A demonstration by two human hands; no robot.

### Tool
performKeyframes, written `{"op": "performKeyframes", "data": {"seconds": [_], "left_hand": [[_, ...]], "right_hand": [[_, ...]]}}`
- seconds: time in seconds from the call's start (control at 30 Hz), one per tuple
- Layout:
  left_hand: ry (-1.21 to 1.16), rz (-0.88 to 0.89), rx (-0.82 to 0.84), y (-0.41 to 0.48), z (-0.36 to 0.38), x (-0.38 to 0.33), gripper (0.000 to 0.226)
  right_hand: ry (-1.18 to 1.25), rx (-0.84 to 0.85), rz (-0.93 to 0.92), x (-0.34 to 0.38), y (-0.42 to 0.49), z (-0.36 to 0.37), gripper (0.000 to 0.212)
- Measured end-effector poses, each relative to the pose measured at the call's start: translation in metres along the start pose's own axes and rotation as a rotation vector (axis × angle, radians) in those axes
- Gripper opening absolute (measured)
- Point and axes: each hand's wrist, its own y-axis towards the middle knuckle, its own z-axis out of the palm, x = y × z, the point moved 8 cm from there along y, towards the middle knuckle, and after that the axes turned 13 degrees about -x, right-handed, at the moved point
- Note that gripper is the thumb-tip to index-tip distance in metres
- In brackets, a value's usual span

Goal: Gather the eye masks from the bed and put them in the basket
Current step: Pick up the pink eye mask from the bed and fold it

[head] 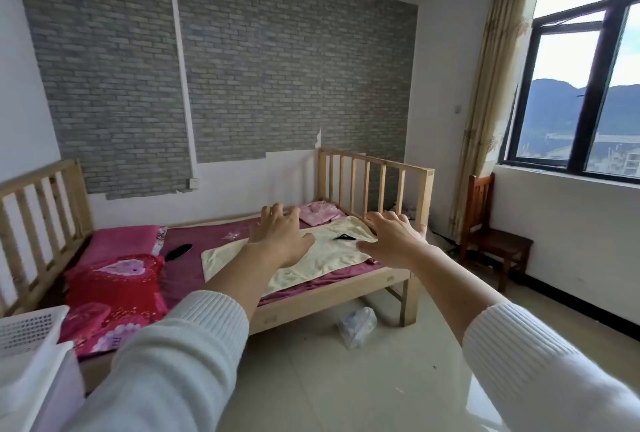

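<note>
Two hands reach forward over the wooden bed (363, 287), both bare, palms down, fingers spread and holding nothing. The left hand (280, 235) hangs above the cream towel (322, 258) that lies flat across the purple sheet (194, 268); the right hand (394, 235) hangs above the towel's far corner, near the slatted footboard (374, 182). Both arms wear white ribbed sleeves (194, 338).

Two black eye masks show on the bed. One eye mask (345, 236) lies on the towel in the gap between the two hands, just right of the left thumb and just left of the right thumb, touched by neither. The second eye mask (178, 251) lies on the sheet well to the left of the left hand, close beside the pink pillow (121, 241).

One white plastic basket (31, 331) with a perforated wall stands far left of the left forearm, at the near corner of the bed. Below the pink pillow sits one red folded quilt (114, 296) with a heart pattern. One pink folded garment (320, 213) rests beyond the left fingertips, between the two hands and against the footboard. On the tiled floor beneath the right forearm lies one clear plastic bag (356, 326). One wooden chair (495, 241) stands right of the right hand, under the window (585, 85).
</note>
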Motion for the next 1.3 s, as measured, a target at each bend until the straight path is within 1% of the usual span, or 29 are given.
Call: {"op": "performKeyframes", "data": {"seconds": [0.13, 0.23, 0.33, 0.43, 0.57, 0.7, 0.93, 1.1, 1.3], "left_hand": [[-0.009, -0.014, 0.015, 0.072, 0.046, -0.016, 0.063], [-0.027, 0.003, 0.004, 0.129, 0.084, -0.03, 0.063], [-0.02, 0.01, 0.021, 0.178, 0.123, -0.035, 0.065], [-0.032, 0.004, 0.032, 0.228, 0.171, -0.033, 0.069], [0.006, 0.033, 0.077, 0.297, 0.246, -0.03, 0.065], [0.012, 0.067, 0.107, 0.382, 0.309, -0.021, 0.063], [-0.034, 0.095, 0.167, 0.529, 0.415, -0.019, 0.065], [-0.06, 0.13, 0.179, 0.614, 0.498, -0.027, 0.064], [-0.072, 0.118, 0.201, 0.722, 0.624, -0.031, 0.063]], "right_hand": [[-0.035, 0.003, 0.042, -0.041, 0.071, 0.023, 0.072], [-0.046, -0.019, 0.06, -0.072, 0.131, 0.045, 0.07], [-0.054, 0.007, 0.072, -0.095, 0.179, 0.075, 0.071], [-0.042, 0.02, 0.076, -0.115, 0.227, 0.113, 0.071], [-0.086, 0.046, 0.072, -0.137, 0.297, 0.173, 0.072], [-0.107, 0.063, 0.105, -0.158, 0.385, 0.228, 0.071], [-0.094, 0.056, 0.16, -0.195, 0.533, 0.3, 0.071], [-0.096, 0.074, 0.204, -0.243, 0.618, 0.369, 0.069], [-0.099, 0.122, 0.226, -0.319, 0.727, 0.465, 0.069]]}}
